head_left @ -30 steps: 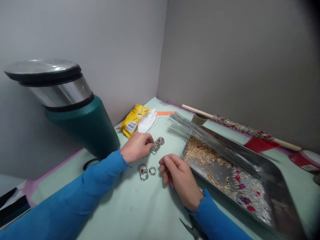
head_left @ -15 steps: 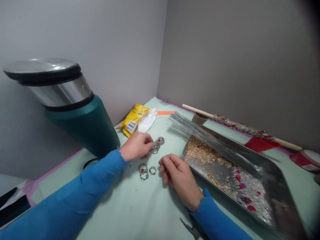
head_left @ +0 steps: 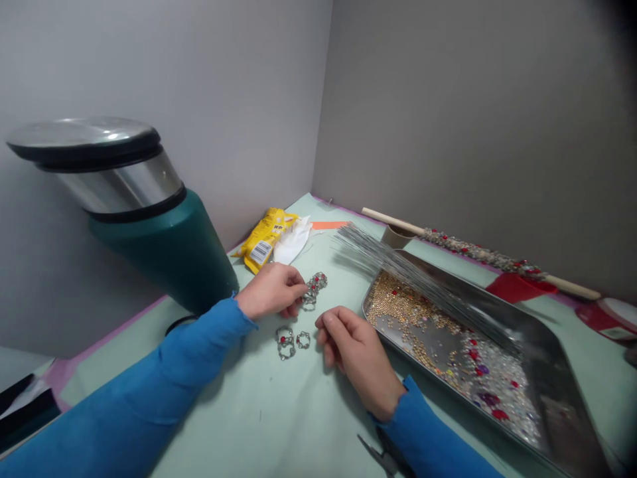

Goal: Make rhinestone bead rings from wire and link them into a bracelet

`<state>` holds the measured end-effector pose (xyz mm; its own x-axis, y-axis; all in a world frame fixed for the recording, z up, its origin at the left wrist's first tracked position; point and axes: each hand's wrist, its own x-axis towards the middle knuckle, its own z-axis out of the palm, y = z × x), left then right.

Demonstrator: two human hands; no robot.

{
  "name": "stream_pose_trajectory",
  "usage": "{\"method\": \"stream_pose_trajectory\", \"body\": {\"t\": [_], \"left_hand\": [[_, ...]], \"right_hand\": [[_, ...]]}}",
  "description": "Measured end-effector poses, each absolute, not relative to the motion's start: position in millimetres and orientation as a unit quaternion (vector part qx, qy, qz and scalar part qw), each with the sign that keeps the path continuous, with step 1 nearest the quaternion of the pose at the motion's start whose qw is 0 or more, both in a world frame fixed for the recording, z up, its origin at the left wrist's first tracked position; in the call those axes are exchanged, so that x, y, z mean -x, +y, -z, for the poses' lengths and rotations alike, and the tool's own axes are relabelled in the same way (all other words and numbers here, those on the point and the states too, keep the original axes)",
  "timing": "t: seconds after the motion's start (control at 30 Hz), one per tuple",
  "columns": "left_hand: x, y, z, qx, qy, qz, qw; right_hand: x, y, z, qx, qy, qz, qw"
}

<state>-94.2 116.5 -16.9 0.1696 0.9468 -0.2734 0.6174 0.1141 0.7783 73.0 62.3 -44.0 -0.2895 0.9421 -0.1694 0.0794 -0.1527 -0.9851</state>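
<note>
My left hand [head_left: 273, 291] is closed, its thumb and fingertips at the near end of a small row of wire rings set with clear and red beads [head_left: 317, 284]. Those fingertips partly cover the row's left side. Just below lie a pair of touching beaded rings [head_left: 285, 345] and a single smaller beaded ring [head_left: 303, 340], flat on the table. To the right of them my right hand [head_left: 351, 348] rests with curled fingers, thumb against the index finger. Nothing shows between its fingertips, and it is apart from the rings.
A metal tray [head_left: 560, 378] of gold, clear and red beads stands right, with thin wires [head_left: 398, 265] across it. Pliers [head_left: 381, 458] lie near my right sleeve. A green bottle [head_left: 169, 252] stands left, a yellow packet [head_left: 263, 239] behind, and a bead-wrapped stick [head_left: 478, 252] along the back.
Both hands stay nearly where they were. At the near end of the row, one beaded ring now shows slightly lower beside my left fingertips.
</note>
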Motion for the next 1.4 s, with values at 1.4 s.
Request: {"method": "stream_pose_trajectory", "body": {"t": [1.4], "left_hand": [[94,116,21,-0.712,0.607,-0.223,0.273]], "right_hand": [[-70,63,45,0.517,-0.506,-0.577,0.379]]}}
